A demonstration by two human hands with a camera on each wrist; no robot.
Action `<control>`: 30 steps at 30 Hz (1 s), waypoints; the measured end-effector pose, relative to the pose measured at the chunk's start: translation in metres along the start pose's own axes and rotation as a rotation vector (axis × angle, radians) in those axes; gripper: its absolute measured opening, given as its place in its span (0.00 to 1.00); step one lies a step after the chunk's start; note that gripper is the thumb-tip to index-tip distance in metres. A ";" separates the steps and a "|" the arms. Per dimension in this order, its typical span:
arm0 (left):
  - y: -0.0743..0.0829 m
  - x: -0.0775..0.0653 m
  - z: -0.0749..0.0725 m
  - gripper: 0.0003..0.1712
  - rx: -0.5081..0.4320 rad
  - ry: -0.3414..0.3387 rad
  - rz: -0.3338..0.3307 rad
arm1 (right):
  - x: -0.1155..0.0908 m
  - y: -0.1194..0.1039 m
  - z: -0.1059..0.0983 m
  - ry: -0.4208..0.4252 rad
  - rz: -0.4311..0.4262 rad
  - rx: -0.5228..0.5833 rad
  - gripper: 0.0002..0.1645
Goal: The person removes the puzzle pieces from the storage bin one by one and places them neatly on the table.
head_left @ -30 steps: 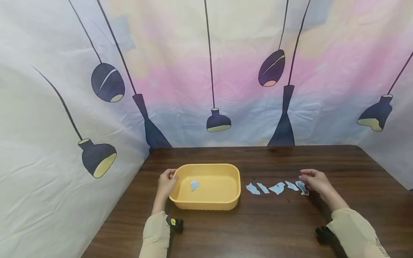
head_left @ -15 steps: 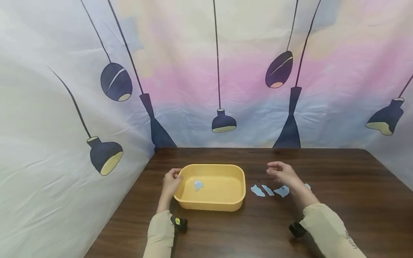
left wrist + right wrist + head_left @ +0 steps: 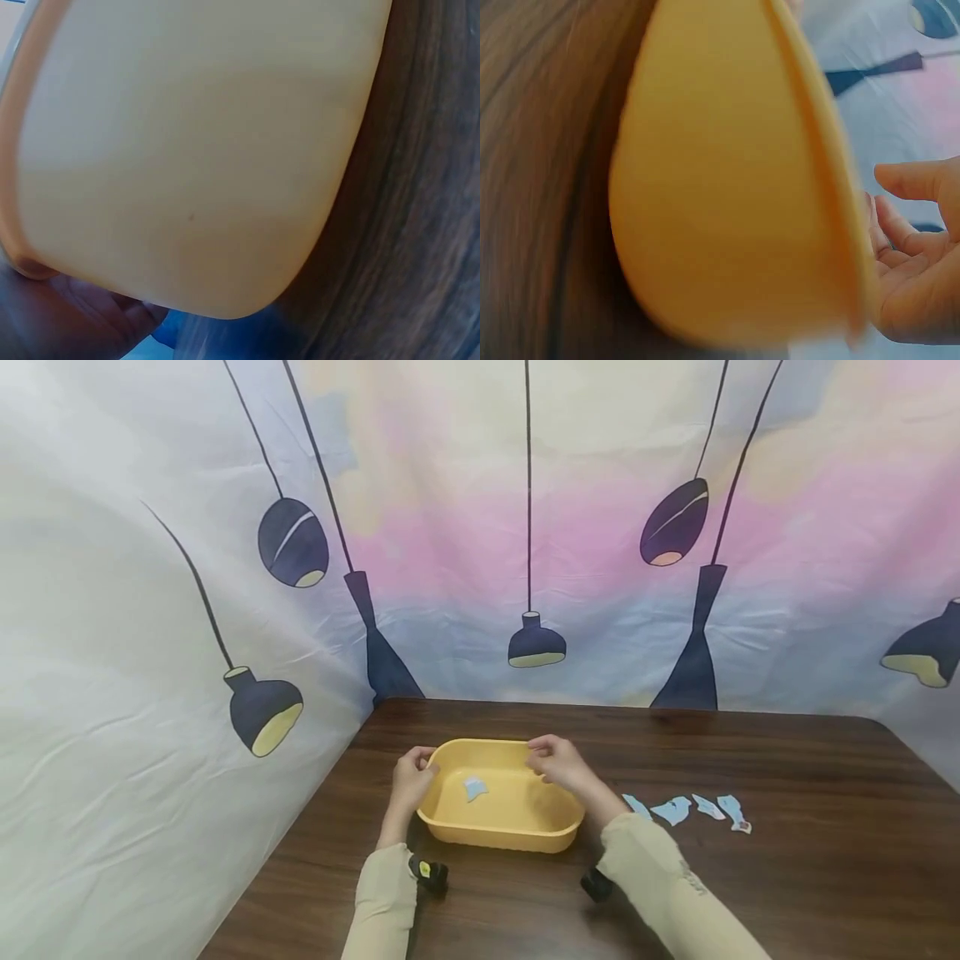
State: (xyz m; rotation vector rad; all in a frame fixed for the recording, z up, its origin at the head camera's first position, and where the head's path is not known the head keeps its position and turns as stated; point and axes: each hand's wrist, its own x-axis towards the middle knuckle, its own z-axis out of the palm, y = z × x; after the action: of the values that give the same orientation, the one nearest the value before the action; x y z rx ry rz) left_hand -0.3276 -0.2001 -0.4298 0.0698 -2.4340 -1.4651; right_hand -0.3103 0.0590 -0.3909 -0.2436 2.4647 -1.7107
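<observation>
A yellow plastic basin (image 3: 495, 837) stands on the wooden table, with one light-blue, paper-like scrap (image 3: 475, 789) lying inside. My left hand (image 3: 411, 781) grips the basin's left rim, thumb over the inner side; in the left wrist view that hand (image 3: 82, 319) shows at the basin's corner. My right hand (image 3: 561, 764) is over the basin's back right part, and nothing shows in its fingers. Thumb and fingers of the right hand (image 3: 919, 262) are apart in the right wrist view, some fingertips hidden behind the rim.
Several jagged light-blue scrap pieces (image 3: 672, 811) lie in a row right of the basin, the left end of the row hidden by the right forearm. Behind the dark wooden table (image 3: 810, 877) hangs a cloth printed with lamps (image 3: 536, 641).
From beside the rightmost scrap, my right hand has travelled left across the row to above the basin. My left hand stays on the rim. The head view has turned slightly left.
</observation>
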 end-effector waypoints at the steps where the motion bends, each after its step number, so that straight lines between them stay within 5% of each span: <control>1: 0.001 0.000 0.001 0.18 0.000 -0.003 -0.003 | 0.003 0.000 0.008 -0.005 0.005 0.002 0.23; 13: -0.004 -0.009 0.002 0.18 -0.008 -0.026 -0.026 | 0.025 0.003 0.092 -0.133 0.102 0.158 0.31; 22: -0.001 -0.008 0.001 0.18 -0.095 -0.017 -0.007 | 0.037 0.006 0.093 -0.149 0.190 0.233 0.34; 30: 0.001 -0.006 0.001 0.19 -0.133 -0.010 0.003 | 0.039 0.007 0.090 -0.144 0.138 0.251 0.32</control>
State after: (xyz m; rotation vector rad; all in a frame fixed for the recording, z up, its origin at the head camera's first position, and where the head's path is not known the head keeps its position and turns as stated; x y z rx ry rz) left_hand -0.3223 -0.1975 -0.4304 0.0304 -2.3369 -1.6251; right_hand -0.3307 -0.0290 -0.4290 -0.1593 2.0905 -1.8489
